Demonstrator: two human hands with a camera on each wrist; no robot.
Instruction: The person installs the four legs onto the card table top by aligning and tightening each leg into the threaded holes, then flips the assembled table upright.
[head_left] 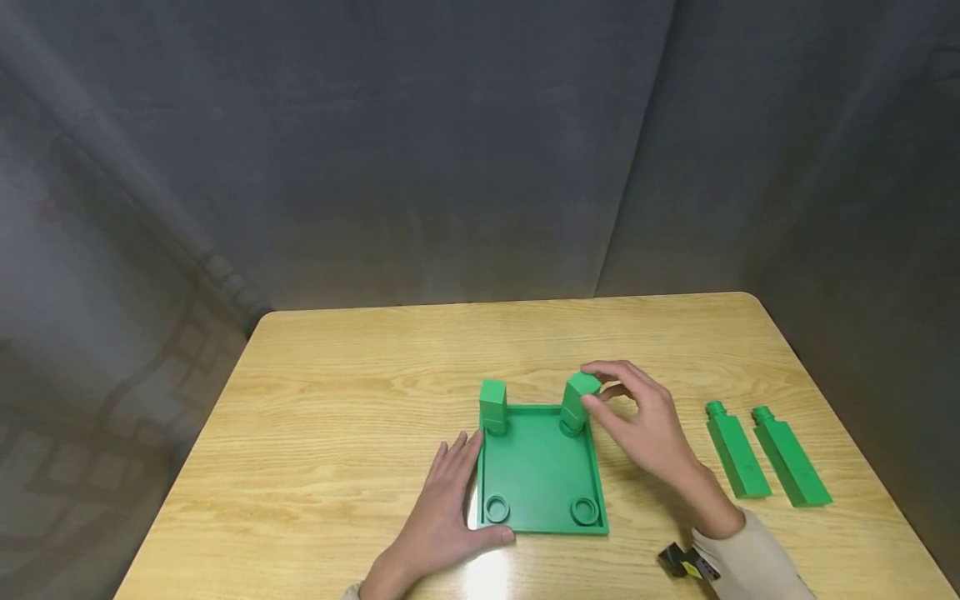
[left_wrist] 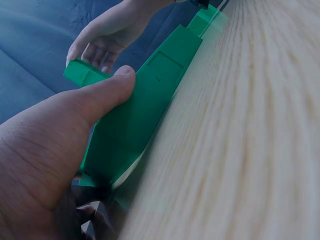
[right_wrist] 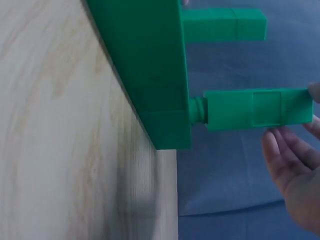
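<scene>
A green tabletop (head_left: 536, 475) lies underside up on the table, with a raised rim and round corner sockets. My left hand (head_left: 446, 512) rests around its near left corner, fingers straight along the left side and thumb (left_wrist: 107, 95) against the front wall. My right hand (head_left: 648, 425) pinches the top of a square green table leg (right_wrist: 240, 110) between thumb and fingertips, at the far right socket. Part of this leg's threaded neck (right_wrist: 198, 110) shows above the tabletop. Another leg (head_left: 493, 404) stands upright at the far left corner. Both near sockets (head_left: 497, 508) hold no leg.
Two more green legs (head_left: 738, 454) (head_left: 792, 460) lie side by side at the right, threaded necks pointing away. A small black device (head_left: 686, 562) sits at my right sleeve (head_left: 750, 558). Dark grey curtains (head_left: 450, 167) hang behind the wooden table (head_left: 337, 417) and at its sides.
</scene>
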